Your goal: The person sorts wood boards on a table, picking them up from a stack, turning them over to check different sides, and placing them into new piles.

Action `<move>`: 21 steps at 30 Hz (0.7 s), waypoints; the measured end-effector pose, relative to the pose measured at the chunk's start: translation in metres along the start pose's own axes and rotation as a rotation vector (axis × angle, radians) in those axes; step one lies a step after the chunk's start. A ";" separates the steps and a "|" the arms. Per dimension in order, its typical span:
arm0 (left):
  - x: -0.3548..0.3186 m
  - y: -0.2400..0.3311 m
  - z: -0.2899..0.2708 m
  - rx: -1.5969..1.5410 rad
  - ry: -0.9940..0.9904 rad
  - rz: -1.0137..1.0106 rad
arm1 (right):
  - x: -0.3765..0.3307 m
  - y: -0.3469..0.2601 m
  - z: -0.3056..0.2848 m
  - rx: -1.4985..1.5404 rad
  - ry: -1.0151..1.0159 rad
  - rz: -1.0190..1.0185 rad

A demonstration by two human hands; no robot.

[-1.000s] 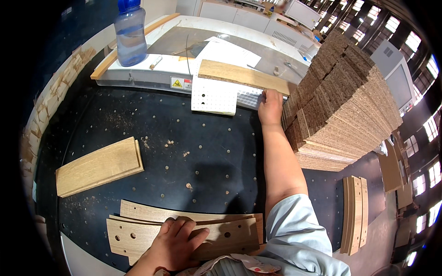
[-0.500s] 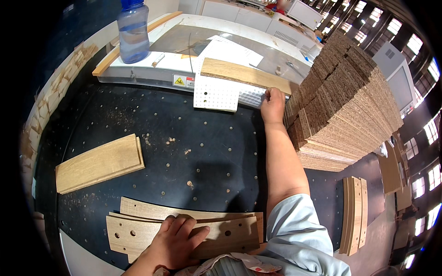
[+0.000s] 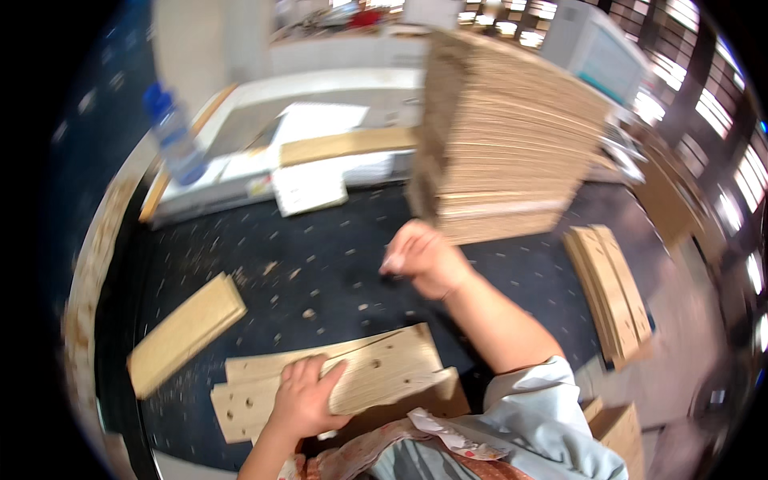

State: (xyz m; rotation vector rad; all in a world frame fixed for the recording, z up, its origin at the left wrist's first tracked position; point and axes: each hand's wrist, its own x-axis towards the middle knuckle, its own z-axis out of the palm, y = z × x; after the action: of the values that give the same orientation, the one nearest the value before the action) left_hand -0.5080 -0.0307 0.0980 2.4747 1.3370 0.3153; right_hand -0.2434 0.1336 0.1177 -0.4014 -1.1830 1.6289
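My left hand point(image 3: 308, 392) lies with fingers spread on a curved light wooden board with drilled holes point(image 3: 384, 364), pressing it onto a second similar board point(image 3: 240, 408) at the near edge of the dark mat point(image 3: 320, 256). My right hand point(image 3: 424, 256) hovers above the mat in front of the tall stack of wooden pieces point(image 3: 504, 136). Its fingers are curled together, and through the blur I see nothing between them.
A short plank point(image 3: 184, 332) lies on the left of the mat. Behind it are a white perforated sheet point(image 3: 308, 188), a long plank point(image 3: 344, 146) on a pale machine bed and a blue water bottle point(image 3: 172, 132). Curved wooden strips point(image 3: 608, 288) lie at right.
My right hand has pulled back from the machine edge by the stack toward the middle of the mat. The view has swung and blurred. My left hand stays on the drilled board.
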 end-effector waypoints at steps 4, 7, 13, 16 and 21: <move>-0.009 -0.003 0.010 0.098 0.069 -0.004 | -0.091 0.001 0.018 0.088 0.043 0.137; -0.011 -0.004 0.011 0.049 0.076 -0.009 | -0.151 0.011 0.022 0.099 0.166 0.098; 0.003 0.022 0.001 0.022 0.043 0.137 | -0.251 0.004 0.048 0.195 0.432 -0.096; 0.004 0.018 -0.011 -0.035 0.148 0.270 | -0.258 -0.002 0.065 0.174 0.475 -0.164; -0.002 0.008 -0.049 -0.177 0.212 0.438 | -0.241 -0.034 0.099 0.177 0.277 -0.321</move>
State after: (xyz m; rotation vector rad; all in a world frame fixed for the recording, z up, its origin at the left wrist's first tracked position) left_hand -0.5197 -0.0285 0.1459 2.6130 0.7767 0.7786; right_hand -0.1992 -0.1255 0.1233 -0.2950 -0.8389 1.3364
